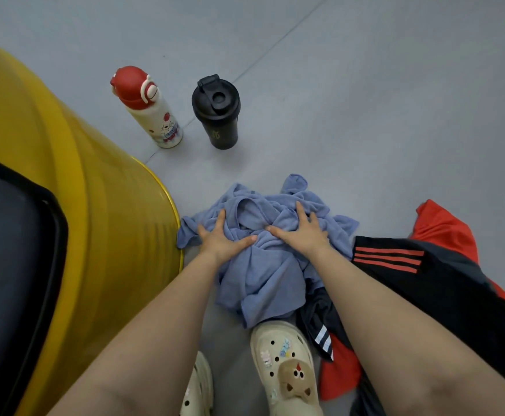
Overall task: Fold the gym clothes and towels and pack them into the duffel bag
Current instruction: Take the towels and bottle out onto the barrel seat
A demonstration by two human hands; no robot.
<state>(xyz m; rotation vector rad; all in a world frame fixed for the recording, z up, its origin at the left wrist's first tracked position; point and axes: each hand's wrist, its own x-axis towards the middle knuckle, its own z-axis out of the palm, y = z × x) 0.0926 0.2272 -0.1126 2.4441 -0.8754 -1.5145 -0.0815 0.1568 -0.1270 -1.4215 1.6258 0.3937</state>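
At frame left stands a yellow drum (pixel 74 181). At lower centre the left hand (pixel 222 240) and right hand (pixel 300 232) press flat, fingers spread, gripping nothing, on the crumpled blue towel (pixel 260 271) lying on the grey floor (pixel 365 100). Folding looks barely begun; spreading it flat comes next. Black-and-red sportswear (pixel 425 277), possibly shorts, waits at right.

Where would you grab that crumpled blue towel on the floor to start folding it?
Probably the loose corner poking out at the far edge of the crumpled blue towel, pinched from above. It lies clear of the bunched middle, where the left hand and right hand press flat.
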